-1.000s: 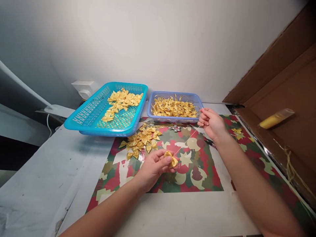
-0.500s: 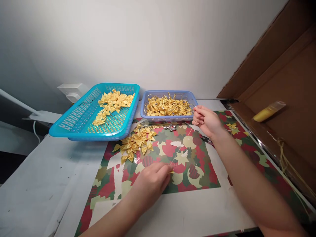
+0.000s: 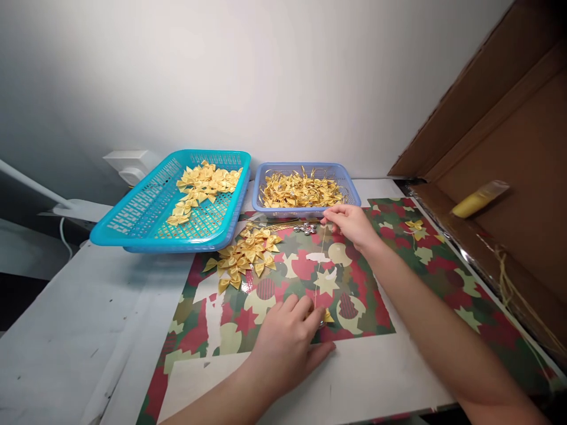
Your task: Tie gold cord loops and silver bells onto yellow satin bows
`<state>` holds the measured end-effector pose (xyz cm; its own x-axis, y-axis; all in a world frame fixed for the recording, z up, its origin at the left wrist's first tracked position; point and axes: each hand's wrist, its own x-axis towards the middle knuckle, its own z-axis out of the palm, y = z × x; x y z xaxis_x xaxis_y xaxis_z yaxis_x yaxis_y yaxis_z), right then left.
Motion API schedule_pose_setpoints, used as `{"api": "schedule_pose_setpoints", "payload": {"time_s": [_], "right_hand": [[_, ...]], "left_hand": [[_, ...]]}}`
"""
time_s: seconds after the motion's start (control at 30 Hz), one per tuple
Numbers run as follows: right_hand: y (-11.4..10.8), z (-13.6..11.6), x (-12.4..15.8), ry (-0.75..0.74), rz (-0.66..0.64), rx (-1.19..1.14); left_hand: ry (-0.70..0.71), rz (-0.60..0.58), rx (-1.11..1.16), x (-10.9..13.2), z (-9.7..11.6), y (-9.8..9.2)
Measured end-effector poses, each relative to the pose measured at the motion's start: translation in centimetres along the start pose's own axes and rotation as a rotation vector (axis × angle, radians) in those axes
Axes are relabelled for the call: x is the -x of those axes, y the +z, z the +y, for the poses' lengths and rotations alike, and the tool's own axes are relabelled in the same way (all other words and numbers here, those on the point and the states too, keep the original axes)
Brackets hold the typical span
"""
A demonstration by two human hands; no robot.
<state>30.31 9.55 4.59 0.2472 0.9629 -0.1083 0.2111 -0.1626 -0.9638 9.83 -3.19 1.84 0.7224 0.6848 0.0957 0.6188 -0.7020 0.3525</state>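
Observation:
A thin gold string point(image 3: 319, 265) runs taut from my right hand point(image 3: 348, 223) down toward my left hand point(image 3: 295, 336). Thumb and fingertips of the right hand pinch its upper end, just in front of the blue-purple basket point(image 3: 305, 211). My left hand rests low on the patterned sheet, its thumb stretched away from the bent fingers. A yellow ribbon bow point(image 3: 328, 317) shows just past the left index fingertip, partly covered by it. Loose yellow bows point(image 3: 248, 251) lie in a pile left of the string. Small silver bells point(image 3: 305, 229) sit near the right fingertips.
A turquoise basket point(image 3: 155, 239) with yellow bows stands at the left. Bows with gold loops fill the smaller basket. Gold strings point(image 3: 277, 225) lie before it. At the right are another bow point(image 3: 415, 226), a cardboard box wall point(image 3: 500, 118) and a yellow-filled tube point(image 3: 481, 199).
My right hand has moved left and slightly nearer, bringing the string more upright. My left hand has shifted right and its thumb has spread; the yellow bow now shows more beside its fingers.

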Motion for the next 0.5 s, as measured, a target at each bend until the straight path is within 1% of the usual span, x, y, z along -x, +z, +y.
{"api": "schedule_pose_setpoints", "payload": {"time_s": [0.13,0.23,0.37,0.43,0.5], "right_hand": [[0.6,1.4,-0.4,-0.044,0.008,0.199],[0.9,2.1,-0.2,-0.082,0.048,0.399],[1.2,1.6,1.3,-0.178,0.141,0.711],[1.9,0.8,2.2,-0.264,0.105,0.833],[3.2,-0.2,2.5,-0.348,0.006,0.926]], "left_hand": [[0.057,0.038,0.052,0.0,-0.2,0.3],[0.093,0.081,0.098,0.0,-0.3,0.4],[0.112,0.156,0.144,-0.1,-0.4,0.4],[0.129,0.185,0.155,-0.2,-0.4,0.4],[0.152,0.207,0.167,-0.2,-0.3,0.4]]}}
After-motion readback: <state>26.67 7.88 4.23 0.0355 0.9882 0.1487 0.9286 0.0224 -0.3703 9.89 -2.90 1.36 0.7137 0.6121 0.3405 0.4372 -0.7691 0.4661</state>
